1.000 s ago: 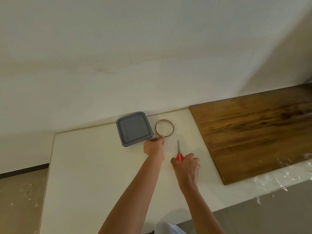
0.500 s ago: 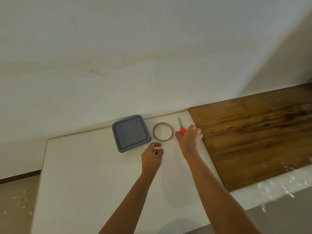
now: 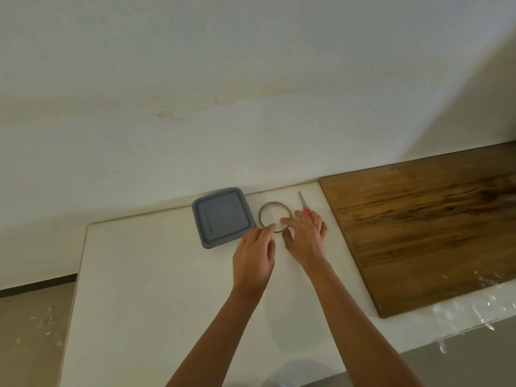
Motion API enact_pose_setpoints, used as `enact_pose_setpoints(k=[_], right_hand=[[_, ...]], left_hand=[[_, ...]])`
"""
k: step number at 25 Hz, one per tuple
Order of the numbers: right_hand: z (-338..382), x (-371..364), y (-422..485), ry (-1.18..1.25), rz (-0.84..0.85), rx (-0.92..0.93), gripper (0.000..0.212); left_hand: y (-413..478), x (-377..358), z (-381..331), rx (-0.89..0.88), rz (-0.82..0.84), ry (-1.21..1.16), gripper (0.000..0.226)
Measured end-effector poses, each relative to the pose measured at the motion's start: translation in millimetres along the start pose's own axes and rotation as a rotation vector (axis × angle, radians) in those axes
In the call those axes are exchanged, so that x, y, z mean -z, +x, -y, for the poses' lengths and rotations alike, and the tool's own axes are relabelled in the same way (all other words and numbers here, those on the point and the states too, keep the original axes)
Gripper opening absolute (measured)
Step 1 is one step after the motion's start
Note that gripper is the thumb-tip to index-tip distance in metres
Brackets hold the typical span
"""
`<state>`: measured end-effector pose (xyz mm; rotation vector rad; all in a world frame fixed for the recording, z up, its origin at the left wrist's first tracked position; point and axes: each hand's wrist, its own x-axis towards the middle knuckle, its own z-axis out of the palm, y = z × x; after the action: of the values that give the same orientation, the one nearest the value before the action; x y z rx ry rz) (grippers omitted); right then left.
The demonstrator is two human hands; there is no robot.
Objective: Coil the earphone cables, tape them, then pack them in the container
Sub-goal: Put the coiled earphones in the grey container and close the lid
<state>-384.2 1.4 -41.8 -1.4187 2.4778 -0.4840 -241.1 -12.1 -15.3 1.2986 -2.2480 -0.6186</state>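
Observation:
A thin roll of tape (image 3: 267,210) lies flat on the white table (image 3: 156,277), between a grey-blue square container with its lid on (image 3: 222,216) and small red-handled scissors (image 3: 302,199). My right hand (image 3: 305,237) has its forefinger and thumb pinched on the roll's near right edge, and it hides most of the scissor handles. My left hand (image 3: 254,254) reaches in from the left, its fingertips touching the roll's near edge. Whether it grips the roll is unclear. No earphone cable is visible.
A dark wooden board (image 3: 427,227) lies on the table to the right, close to the scissors. A white wall rises right behind the container and tape. Crumpled clear plastic film (image 3: 472,308) hangs at the table's front right edge.
My right hand carried the scissors from the table's middle to the far side, put them down right of the tape, then moved onto the roll. My left hand reached forward to the roll.

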Motion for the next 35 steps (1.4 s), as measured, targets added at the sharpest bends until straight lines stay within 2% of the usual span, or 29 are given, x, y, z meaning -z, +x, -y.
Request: enact_pose_setpoints(k=[1,2,4,6,8,12,35], right_hand=[[-0.1,-1.3,-2.2,-0.002,-0.006,-0.009,0.027],[0.0,-2.3,-3.7,-0.007,-0.020,-0.011,0.026],[1.4,-4.7,-5.2,-0.009,-0.057,-0.024,0.025],[4.7,-6.7,-7.1,-0.008,-0.081,-0.056,0.026],[7.9,-8.1,-8.0,-0.014,-0.086,-0.090,0.028],[11.8,-10.2,-10.9,-0.043,-0.092,-0.124,0.030],[14.3,-12.0,-1.8,-0.007,-0.076,-0.112,0.029]], left_hand=[[0.9,2.7,6.0,-0.075,-0.100,0.119,0.041],[5.0,5.7,11.9,-0.085,-0.126,0.199,0.046],[15.4,11.9,23.3,-0.007,-0.005,0.264,0.053],[21.3,12.7,32.0,0.047,0.117,0.268,0.055],[21.1,11.5,36.1,0.038,0.143,0.256,0.058],[14.0,17.0,41.4,0.050,0.094,0.183,0.055],[13.8,14.9,43.4,0.070,0.096,0.266,0.052]])
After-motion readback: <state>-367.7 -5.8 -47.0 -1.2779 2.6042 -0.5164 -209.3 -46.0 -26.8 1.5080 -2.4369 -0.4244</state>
